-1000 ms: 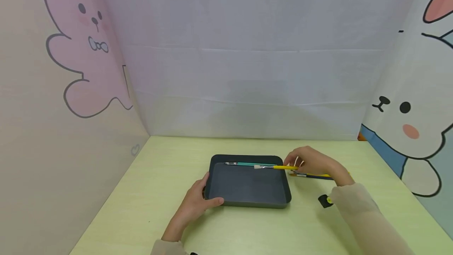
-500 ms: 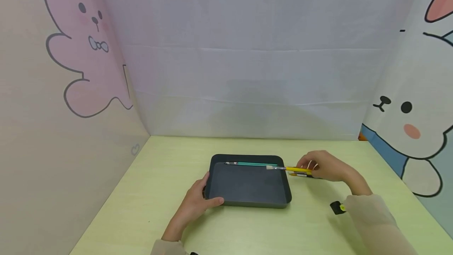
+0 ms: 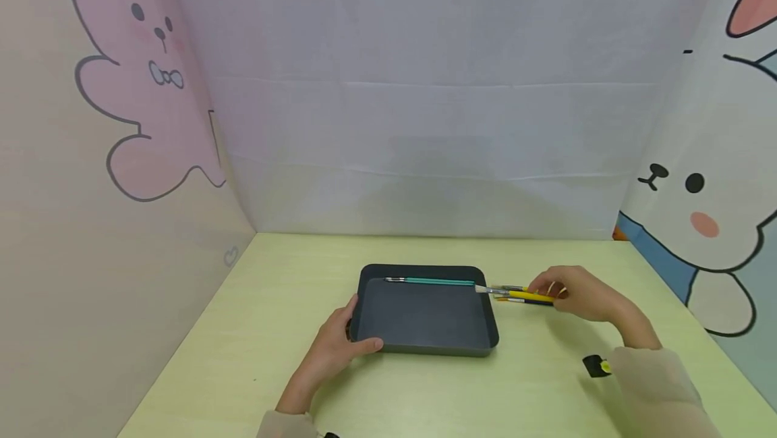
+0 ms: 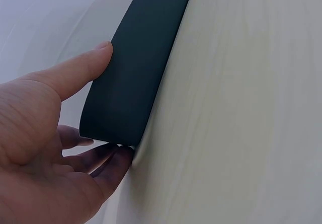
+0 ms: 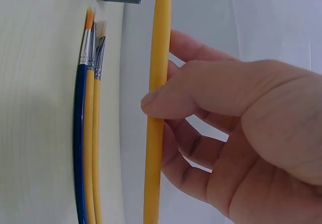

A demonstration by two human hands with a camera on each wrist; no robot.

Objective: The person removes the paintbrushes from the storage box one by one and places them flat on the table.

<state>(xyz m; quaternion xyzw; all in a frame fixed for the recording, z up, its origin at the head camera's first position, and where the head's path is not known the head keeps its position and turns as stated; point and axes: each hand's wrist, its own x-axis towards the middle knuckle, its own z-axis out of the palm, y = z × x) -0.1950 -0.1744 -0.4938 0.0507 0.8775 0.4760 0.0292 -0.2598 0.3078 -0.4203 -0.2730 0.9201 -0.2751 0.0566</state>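
Note:
My right hand (image 3: 579, 293) pinches a yellow-handled paintbrush (image 5: 159, 43) between thumb and fingers, right of the dark grey tray (image 3: 425, 323). Pale bristles on this brush point left and overlap the tray's right rim in the head view. Inside the tray, a teal paintbrush (image 3: 440, 282) lies along the far side. At the tray's near left corner, my left hand (image 3: 334, 345) grips it, thumb on the front wall and fingers curled at the left side. The right wrist view shows a blue paintbrush (image 5: 79, 133) beside two yellow paintbrushes (image 5: 89, 118) on the table, below the held one.
The pale yellow table (image 3: 291, 283) meets a white cloth backdrop (image 3: 425, 121) at the back. Side panels with a pink cartoon animal (image 3: 160, 121) and a white rabbit (image 3: 716, 154) stand left and right.
My right hand has moved right and slightly nearer with the yellow paintbrush, drawing it from over the tray toward the brushes beside it. The left hand and tray have stayed put.

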